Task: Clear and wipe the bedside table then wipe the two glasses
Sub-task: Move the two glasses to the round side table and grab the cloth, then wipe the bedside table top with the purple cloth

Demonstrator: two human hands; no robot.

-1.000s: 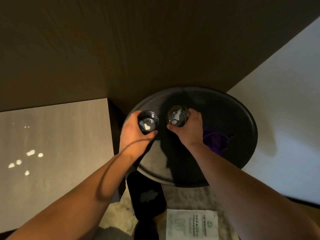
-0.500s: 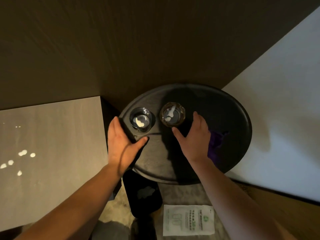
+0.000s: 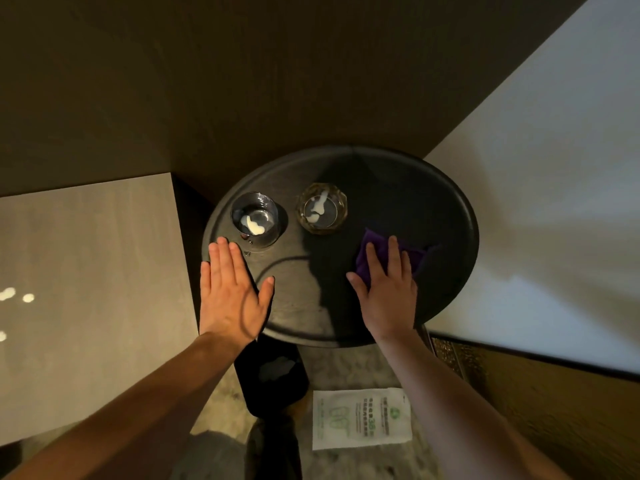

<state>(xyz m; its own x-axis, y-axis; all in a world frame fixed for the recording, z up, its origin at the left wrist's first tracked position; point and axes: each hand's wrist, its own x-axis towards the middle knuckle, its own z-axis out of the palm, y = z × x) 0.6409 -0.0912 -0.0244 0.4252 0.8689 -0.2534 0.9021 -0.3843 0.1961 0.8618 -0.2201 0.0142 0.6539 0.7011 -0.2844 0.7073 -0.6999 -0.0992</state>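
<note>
One round dark desk (image 3: 433, 209) carries two glasses: a clear glass (image 3: 255, 219) near its left rim and a faceted glass (image 3: 322, 208) just right of that one, both upright and apart from each other. One purple cloth (image 3: 375, 251) lies on the desk, right of the faceted glass. Two hands are over the desk: one left hand (image 3: 230, 292) at its left edge, flat and spread, and one right hand (image 3: 388, 289) resting on the cloth. On the floor below the desk's near edge are one black bin (image 3: 273, 375) and one white printed packet (image 3: 360, 417).
</note>
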